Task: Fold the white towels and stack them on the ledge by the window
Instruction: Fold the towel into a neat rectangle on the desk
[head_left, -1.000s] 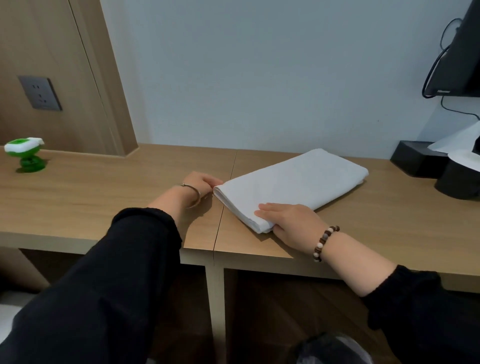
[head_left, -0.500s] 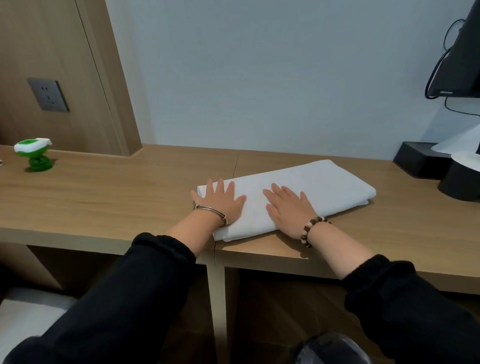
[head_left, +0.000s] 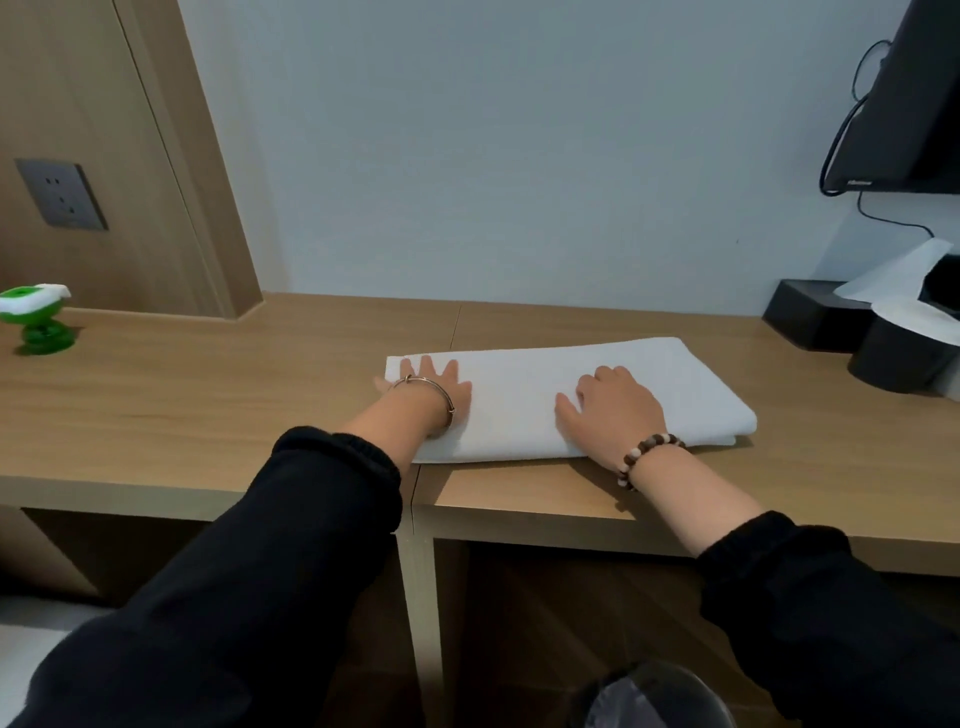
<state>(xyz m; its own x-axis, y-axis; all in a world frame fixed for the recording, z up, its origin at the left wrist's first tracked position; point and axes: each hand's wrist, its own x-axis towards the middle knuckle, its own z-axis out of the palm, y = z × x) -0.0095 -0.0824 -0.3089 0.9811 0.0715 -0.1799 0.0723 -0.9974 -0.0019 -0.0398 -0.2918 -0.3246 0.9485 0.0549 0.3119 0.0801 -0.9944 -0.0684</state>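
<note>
Pale blue-grey wall (head_left: 519, 156) rises beyond the fingers (head_left: 451, 370), behind a wooden desk (head_left: 208, 405); wood panelling (head_left: 104, 104) with grey socket (head_left: 61, 195) stands to their left.

Hotel-style guest room. A long built-in wooden tabletop (head_left: 208, 395) runs along a plain wall, beneath a wall-mounted television (head_left: 914, 104) with a trailing cable. A black tissue box (head_left: 810, 312), a wall socket (head_left: 60, 195) in wood panelling and a folded white towel (head_left: 519, 395) furnish it.
</note>
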